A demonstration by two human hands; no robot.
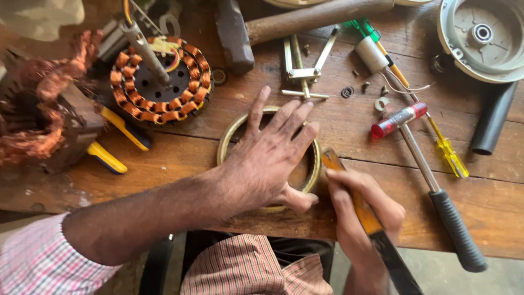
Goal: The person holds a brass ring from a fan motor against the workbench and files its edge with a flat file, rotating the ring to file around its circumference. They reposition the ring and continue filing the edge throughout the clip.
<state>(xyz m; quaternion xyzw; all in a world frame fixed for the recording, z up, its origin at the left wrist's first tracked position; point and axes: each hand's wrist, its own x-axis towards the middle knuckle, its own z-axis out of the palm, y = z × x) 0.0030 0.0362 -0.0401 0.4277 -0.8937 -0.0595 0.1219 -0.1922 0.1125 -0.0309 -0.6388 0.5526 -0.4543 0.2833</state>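
Bare wood (376, 164) between ring (229, 136) and hammer (420, 158)

No packages, labels, signs or screens

Around the two hands lie only bare tools and metal parts on wood; nothing near either hand carries a visible wrapper, sticker, printed sign or display.

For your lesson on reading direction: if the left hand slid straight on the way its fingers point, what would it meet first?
The left hand lies flat on a brass-coloured ring, fingers pointing up and right. Past the ring's far rim, the first thing appears to be the metal puller, though its height is unclear.
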